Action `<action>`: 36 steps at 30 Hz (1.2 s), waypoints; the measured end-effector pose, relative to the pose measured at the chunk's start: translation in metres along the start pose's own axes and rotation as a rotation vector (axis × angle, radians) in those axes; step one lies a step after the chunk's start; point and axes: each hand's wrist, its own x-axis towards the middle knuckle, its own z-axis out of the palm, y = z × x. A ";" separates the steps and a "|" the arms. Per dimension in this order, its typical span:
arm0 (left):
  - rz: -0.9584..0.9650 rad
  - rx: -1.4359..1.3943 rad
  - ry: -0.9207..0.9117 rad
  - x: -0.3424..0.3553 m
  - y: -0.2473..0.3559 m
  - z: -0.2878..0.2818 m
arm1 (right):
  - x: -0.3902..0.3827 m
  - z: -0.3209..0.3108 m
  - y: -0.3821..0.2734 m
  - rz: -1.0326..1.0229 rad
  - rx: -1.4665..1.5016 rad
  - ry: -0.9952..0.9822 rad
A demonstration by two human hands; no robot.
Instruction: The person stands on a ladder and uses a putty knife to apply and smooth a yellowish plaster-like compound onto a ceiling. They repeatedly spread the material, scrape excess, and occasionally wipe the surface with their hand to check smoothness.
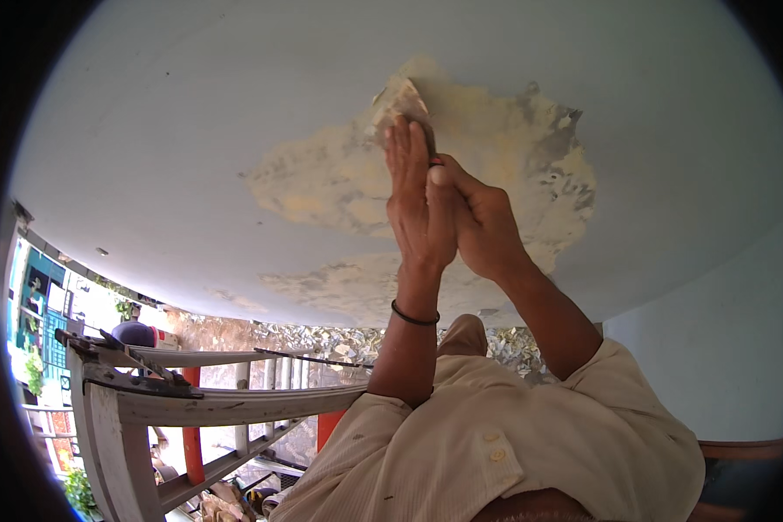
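Note:
Overhead in the view, a pale grey painted surface (200, 113) has a broad patch of stripped, yellowish paint (313, 170). A wide-bladed scraper (416, 97) rests against the patch's upper edge, its blade smeared with pale residue. My right hand (491, 228) is closed around its handle, which is mostly hidden by both hands. My left hand (415, 200) lies along the tool with fingers stretched out flat, their tips pressing on the blade and the thumb raised. A dark band (414, 315) circles my left wrist.
An aluminium ladder (244, 403) stands close on my left, with a red post (192, 435) behind its rails. Many paint flakes (344, 346) litter the ground below. A pale blue wall (692, 357) rises on the right.

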 end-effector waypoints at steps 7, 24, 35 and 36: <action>0.005 0.011 -0.015 0.010 0.000 -0.013 | 0.008 0.003 -0.004 0.110 -0.055 -0.112; 0.022 0.103 -0.012 0.011 0.004 -0.022 | 0.033 0.012 -0.005 -0.093 -0.054 -0.078; -0.233 -0.058 0.135 0.018 0.012 -0.075 | 0.006 0.046 -0.008 0.103 -0.175 -0.109; -0.255 -0.072 0.106 0.021 0.014 -0.073 | -0.009 0.036 -0.002 0.167 -0.140 -0.079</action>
